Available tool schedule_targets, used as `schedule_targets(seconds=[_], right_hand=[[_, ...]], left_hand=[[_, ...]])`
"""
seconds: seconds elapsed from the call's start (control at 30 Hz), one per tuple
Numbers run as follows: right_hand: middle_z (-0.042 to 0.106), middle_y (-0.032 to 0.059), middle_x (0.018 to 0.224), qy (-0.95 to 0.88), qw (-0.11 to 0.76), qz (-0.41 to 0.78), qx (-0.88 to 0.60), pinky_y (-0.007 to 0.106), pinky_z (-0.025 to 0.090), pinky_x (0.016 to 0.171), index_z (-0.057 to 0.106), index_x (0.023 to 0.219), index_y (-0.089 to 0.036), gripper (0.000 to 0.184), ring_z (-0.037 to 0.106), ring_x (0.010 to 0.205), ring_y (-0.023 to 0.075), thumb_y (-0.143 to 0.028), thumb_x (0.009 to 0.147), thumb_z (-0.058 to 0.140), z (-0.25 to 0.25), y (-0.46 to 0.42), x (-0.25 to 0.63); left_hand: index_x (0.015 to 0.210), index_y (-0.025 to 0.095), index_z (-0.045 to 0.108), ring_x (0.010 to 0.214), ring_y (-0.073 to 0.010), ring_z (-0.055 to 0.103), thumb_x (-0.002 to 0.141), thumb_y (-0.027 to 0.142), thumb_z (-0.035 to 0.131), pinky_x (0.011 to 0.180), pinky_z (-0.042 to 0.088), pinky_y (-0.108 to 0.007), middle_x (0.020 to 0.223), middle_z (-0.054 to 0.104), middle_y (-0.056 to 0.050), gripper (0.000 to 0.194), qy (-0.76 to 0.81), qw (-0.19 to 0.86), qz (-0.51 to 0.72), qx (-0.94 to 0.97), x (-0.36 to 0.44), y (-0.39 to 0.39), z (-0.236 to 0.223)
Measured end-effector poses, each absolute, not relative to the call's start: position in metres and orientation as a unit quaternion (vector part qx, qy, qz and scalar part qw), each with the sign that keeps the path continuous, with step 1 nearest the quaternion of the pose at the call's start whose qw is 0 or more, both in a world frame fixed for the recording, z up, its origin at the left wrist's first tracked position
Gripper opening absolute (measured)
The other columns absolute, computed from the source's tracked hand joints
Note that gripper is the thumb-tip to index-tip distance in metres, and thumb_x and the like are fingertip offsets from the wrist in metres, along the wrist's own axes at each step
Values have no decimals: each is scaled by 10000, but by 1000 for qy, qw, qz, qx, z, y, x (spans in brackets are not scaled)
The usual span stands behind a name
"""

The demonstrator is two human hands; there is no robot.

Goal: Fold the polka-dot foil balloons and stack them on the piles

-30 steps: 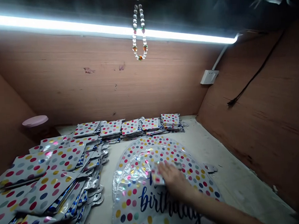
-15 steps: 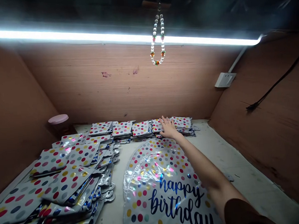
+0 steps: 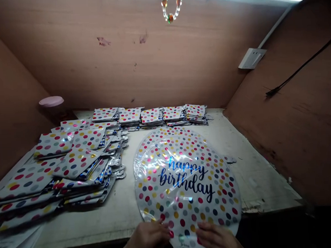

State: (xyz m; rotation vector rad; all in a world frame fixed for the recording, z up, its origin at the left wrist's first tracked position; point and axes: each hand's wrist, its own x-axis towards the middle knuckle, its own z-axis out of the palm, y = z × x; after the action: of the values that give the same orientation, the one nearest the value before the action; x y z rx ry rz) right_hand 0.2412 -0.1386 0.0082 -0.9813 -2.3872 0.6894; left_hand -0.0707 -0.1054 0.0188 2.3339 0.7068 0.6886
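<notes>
The hands have left the far stacks [image 3: 151, 115] and come back to the foil balloon [image 3: 185, 186]. The left hand [image 3: 148, 239] and right hand [image 3: 216, 238] both pinch its bottom edge. It lies on another balloon [image 3: 166, 132] and sticks out past the near edge of the counter [image 3: 90, 224]. Flat piles [image 3: 73, 158] sit to the left. Pinching too hard could crease the thin foil.
</notes>
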Motion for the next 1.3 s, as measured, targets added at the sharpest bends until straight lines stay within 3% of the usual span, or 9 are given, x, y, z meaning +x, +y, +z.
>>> schedule_targets(seconds=[0.17, 0.37, 0.53, 0.6, 0.73, 0.87, 1.03, 1.2, 1.3], right_hand=[[711, 61, 953, -718, 210, 511, -424, 378, 503, 882, 723, 945, -232, 231, 628, 981, 218, -353, 890, 534, 53, -116, 242], [599, -13, 658, -527, 200, 653, -506, 226, 438, 584, 604, 678, -155, 330, 561, 623, 128, -466, 740, 694, 58, -105, 243], [624, 8, 756, -624, 291, 407, -601, 262, 450, 646, 579, 844, -213, 267, 586, 691, 163, -431, 916, 444, 54, -92, 236], [637, 21, 766, -639, 328, 287, -634, 287, 455, 667, 574, 886, -222, 264, 602, 688, 181, -423, 928, 408, 55, -78, 237], [659, 36, 878, -652, 308, 277, -635, 299, 479, 711, 579, 984, -220, 279, 623, 773, 201, -462, 847, 556, 60, -62, 260], [626, 10, 778, -665, 227, 383, -600, 256, 471, 637, 578, 806, -213, 277, 596, 718, 175, -483, 852, 534, 61, -73, 291], [638, 40, 770, -592, 346, 166, -708, 274, 448, 616, 533, 873, -216, 317, 601, 672, 189, -474, 931, 357, 41, -53, 294], [677, 72, 780, -624, 179, 22, -760, 279, 417, 588, 565, 926, -189, 282, 629, 661, 210, -344, 959, 332, 23, 0, 285], [671, 78, 732, -626, 115, 2, -771, 286, 404, 567, 586, 914, -183, 247, 627, 647, 226, -305, 953, 375, 19, 23, 283]], left_hand=[[814, 172, 715, 739, -160, 682, 800, 275, 616, 672, 511, -214, 806, 734, -25, 144, 442, 561, 137, 686, -63, -90, 51], [787, 132, 631, 643, -154, 637, 778, 292, 619, 576, 460, -217, 699, 681, -32, 161, 478, 598, 178, 618, -49, -82, 57], [1128, 207, 583, 1006, -248, 604, 668, 310, 732, 860, 479, -342, 1107, 646, -86, 494, 474, 392, 197, 763, -56, -63, 64], [1060, 213, 615, 1090, -264, 558, 665, 249, 696, 939, 436, -368, 1174, 615, -84, 404, 477, 320, 184, 798, -71, -42, 63], [818, 180, 612, 902, -209, 608, 719, 203, 520, 829, 477, -306, 951, 668, -49, 137, 498, 362, 168, 770, -102, -2, 61], [871, 184, 621, 798, -189, 610, 749, 254, 504, 736, 483, -266, 839, 670, -17, 182, 503, 426, 165, 734, -116, 10, 67], [844, 202, 643, 791, -197, 619, 846, 427, 490, 698, 470, -249, 832, 685, -16, 272, 530, 402, 171, 727, -119, 24, 63], [1061, 194, 579, 707, -201, 625, 897, 458, 434, 640, 460, -267, 752, 657, -8, 343, 647, 261, 172, 696, -102, 39, 50], [1290, 160, 475, 973, -282, 614, 940, 312, 381, 825, 467, -401, 1063, 648, -127, 393, 664, 78, 171, 724, -75, 31, 51]])
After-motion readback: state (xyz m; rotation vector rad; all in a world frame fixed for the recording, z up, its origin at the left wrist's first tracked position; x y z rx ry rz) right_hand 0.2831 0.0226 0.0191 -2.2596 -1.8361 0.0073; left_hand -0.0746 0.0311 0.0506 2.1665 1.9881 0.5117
